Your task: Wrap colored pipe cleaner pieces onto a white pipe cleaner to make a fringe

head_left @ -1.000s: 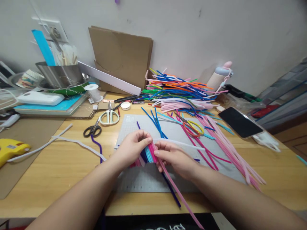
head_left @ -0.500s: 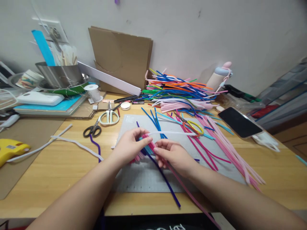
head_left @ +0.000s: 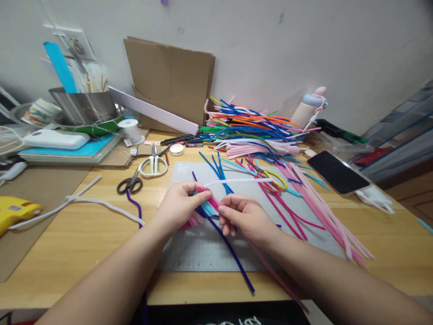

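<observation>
My left hand (head_left: 182,198) is closed around a bundle of pink, light-blue and purple pipe cleaners (head_left: 210,205), its thumb pressed on the pink strands. Close by on the right, my right hand (head_left: 241,214) pinches a pink pipe cleaner (head_left: 267,262) whose long tail runs down past the table's front edge. A white pipe cleaner (head_left: 237,181) sticks out of the bundle to the right. Below the hands, a dark-purple pipe cleaner (head_left: 237,257) slants across the grey cutting mat (head_left: 189,253). The far side of the bundle is hidden by my left hand.
Pink pipe cleaners (head_left: 324,212) and yellow-and-red scissors (head_left: 275,178) lie on the right. Behind is a multicoloured pile of pipe cleaners (head_left: 250,126). Black scissors (head_left: 130,184), white-handled scissors (head_left: 154,166) and a yellow glue gun (head_left: 18,212) are left; a phone (head_left: 338,171) lies right.
The white pipe cleaner's free end has shifted left and slightly up. The pink tail has moved a little up and left. Both hands keep nearly the same place.
</observation>
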The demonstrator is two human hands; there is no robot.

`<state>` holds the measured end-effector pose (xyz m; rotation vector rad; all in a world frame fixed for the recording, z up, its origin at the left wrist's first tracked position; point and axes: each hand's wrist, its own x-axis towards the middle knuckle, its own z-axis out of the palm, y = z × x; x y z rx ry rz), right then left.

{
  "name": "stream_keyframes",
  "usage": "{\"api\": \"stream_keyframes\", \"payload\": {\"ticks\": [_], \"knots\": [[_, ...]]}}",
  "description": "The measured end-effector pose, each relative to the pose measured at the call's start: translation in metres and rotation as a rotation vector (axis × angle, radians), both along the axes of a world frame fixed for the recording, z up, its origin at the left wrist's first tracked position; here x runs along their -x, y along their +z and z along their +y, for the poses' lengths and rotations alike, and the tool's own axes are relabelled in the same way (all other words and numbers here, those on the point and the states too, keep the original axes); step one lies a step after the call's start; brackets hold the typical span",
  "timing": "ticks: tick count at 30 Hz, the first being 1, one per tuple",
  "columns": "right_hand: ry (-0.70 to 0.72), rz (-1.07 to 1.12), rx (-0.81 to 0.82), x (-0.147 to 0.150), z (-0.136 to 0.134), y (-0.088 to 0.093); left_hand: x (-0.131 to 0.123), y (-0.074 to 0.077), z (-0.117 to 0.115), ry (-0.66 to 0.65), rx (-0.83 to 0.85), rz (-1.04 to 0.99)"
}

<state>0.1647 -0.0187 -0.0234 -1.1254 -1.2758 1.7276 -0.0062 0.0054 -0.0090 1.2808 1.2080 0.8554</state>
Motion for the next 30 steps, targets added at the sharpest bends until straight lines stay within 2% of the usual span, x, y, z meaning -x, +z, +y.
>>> {"api": "stream_keyframes", "payload": {"ticks": [7, 12, 18, 24, 27, 30], "knots": [[0.013, 0.083, 0.019, -0.002, 0.0, 0.006, 0.003, 0.002, 0.001, -0.019, 0.016, -0.109], [0.032, 0.082, 0.051, -0.001, -0.001, 0.009, 0.002, 0.004, 0.0, -0.026, -0.002, -0.074], [0.123, 0.082, 0.111, -0.001, -0.001, 0.002, 0.002, 0.004, -0.001, -0.091, -0.038, 0.04], [0.064, 0.055, 0.09, 0.001, 0.003, -0.009, 0.003, -0.001, 0.003, -0.111, -0.13, 0.135], [0.073, 0.025, 0.083, 0.002, 0.003, -0.012, 0.004, -0.003, 0.004, -0.17, -0.088, 0.178], [0.106, 0.005, 0.07, 0.003, 0.001, -0.01, 0.007, -0.002, 0.004, -0.215, -0.012, 0.135]]}}
